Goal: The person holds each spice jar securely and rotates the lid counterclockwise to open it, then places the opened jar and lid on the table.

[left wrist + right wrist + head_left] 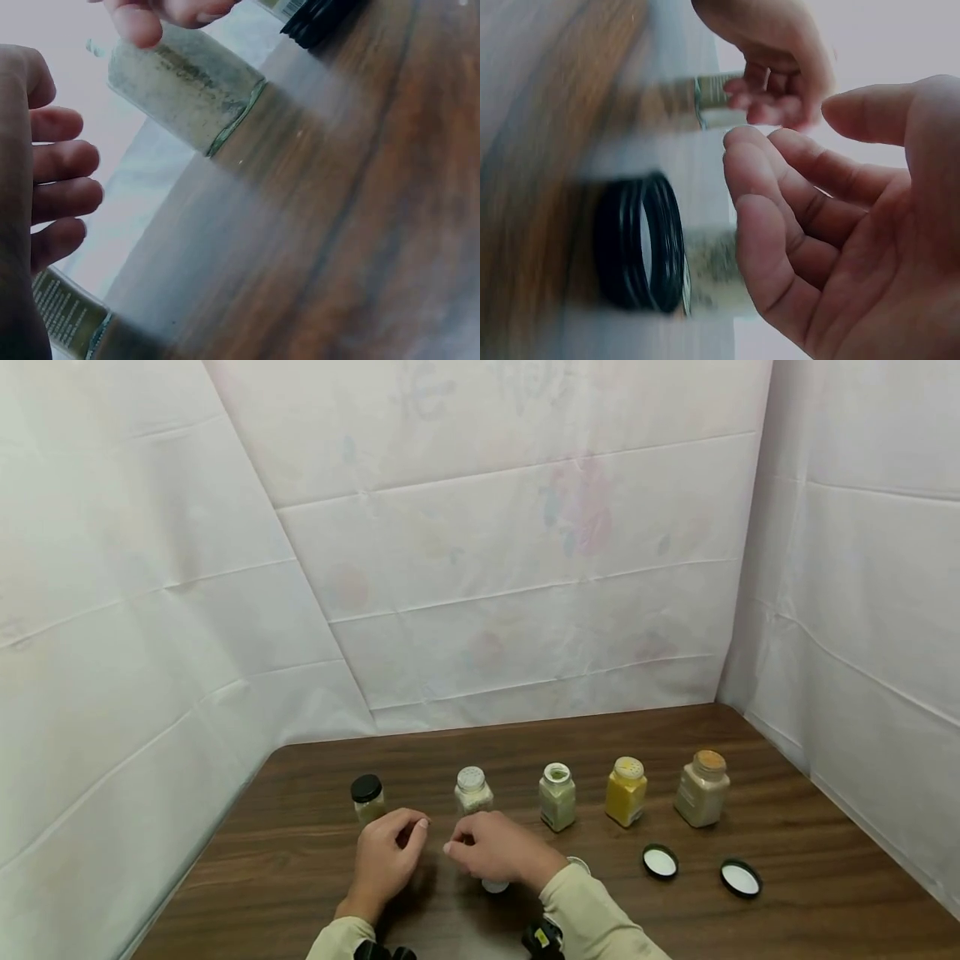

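My left hand point(385, 860) hovers above the table just in front of a jar with a black lid point(367, 790). Its fingers are loosely bent and hold nothing. Close by on the right, my right hand point(501, 847) hangs in the air before a glass jar with a white perforated top point(472, 787); it grips nothing either, as its relaxed fingers point(761, 232) show in the right wrist view. That jar point(187, 94) stands apart from both hands, with pale, speckled contents. Below my right hand lies a lid point(495, 887), mostly hidden, a black lid point(634, 244) in the right wrist view.
To the right stand a jar of green powder point(557, 797), a yellow jar point(626, 792) and a beige jar point(702, 789), all without lids. Two black-rimmed lids point(660, 862) lie before them. Another lid point(580, 864) peeks out behind my right wrist. White sheets point(525, 568) surround the wooden table point(255, 860).
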Demonstrator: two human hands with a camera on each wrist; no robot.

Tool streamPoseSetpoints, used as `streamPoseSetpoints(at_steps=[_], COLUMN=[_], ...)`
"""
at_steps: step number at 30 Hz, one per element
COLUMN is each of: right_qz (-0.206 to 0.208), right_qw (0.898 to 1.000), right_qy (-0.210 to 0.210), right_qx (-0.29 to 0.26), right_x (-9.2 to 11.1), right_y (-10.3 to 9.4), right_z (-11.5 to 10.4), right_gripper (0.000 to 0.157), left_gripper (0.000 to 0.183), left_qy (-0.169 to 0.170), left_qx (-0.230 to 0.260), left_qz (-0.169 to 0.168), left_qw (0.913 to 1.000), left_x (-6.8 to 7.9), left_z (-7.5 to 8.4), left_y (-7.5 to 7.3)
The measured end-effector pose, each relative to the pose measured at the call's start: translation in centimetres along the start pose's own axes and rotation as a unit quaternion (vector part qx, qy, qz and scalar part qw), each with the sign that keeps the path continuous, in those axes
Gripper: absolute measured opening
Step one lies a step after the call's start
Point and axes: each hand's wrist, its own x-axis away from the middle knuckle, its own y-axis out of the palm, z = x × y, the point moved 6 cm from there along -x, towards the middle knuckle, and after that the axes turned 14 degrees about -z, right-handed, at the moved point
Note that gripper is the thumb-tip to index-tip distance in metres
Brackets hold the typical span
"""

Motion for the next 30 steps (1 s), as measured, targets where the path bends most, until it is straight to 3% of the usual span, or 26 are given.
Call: streamPoseSetpoints(at_steps=[12, 22, 30], right_qz=[-0.026, -0.028, -0.034], right_qw=[0.999, 0.998, 0.997], right_qy=[0.004, 0.013, 0.015], right_qx=[-0.04, -0.053, -0.061], right_x=[-2.2, -3.9, -4.6], right_y=[2.0, 3.0, 3.5], right_z=[-0.5, -0.1, -0.1], right_gripper=[0.02, 0.018, 0.019], left_gripper=[0.014, 0.016, 0.018], left_qy=[-0.014, -0.014, -0.087], left_qx=[0.005, 0.005, 0.002], left_qz=[0.069, 0.156, 0.162], left_qw=[0.9975, 0.9877, 0.9829], left_x=[0.3, 0.8, 1.6], left_z=[-1.1, -1.7, -3.4], left_y=[-1.5, -3.1, -4.0])
